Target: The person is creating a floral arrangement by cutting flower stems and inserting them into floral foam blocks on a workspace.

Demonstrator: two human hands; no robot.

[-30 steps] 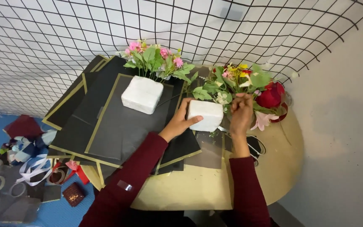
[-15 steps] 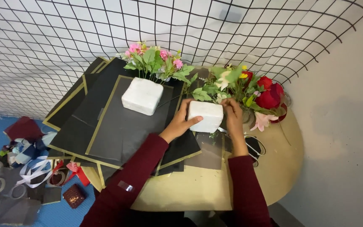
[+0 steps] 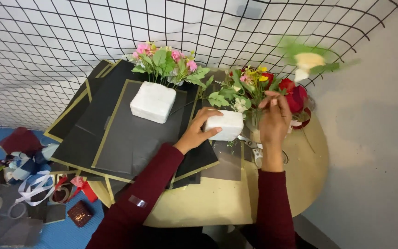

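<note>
Right hand (image 3: 273, 121) has risen, fingers pinched on a blurred cream flower (image 3: 307, 61); left hand (image 3: 202, 130) still clasps the white foam block (image 3: 225, 125)

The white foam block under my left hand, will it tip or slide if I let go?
The white foam block looks light for its size, so a nudge would probably slide it. The left hand steadying it suggests the same. Its flat, blocky shape likely resists rolling, though tall stems could tip it.

White foam blocks (image 3: 225, 124) (image 3: 153, 101), black gold-edged paper sheets (image 3: 116, 133), pink flowers (image 3: 162, 57), red roses (image 3: 295, 97), maroon sleeves (image 3: 137, 207), tan table (image 3: 309, 170), blue floor (image 3: 70, 235).
</note>
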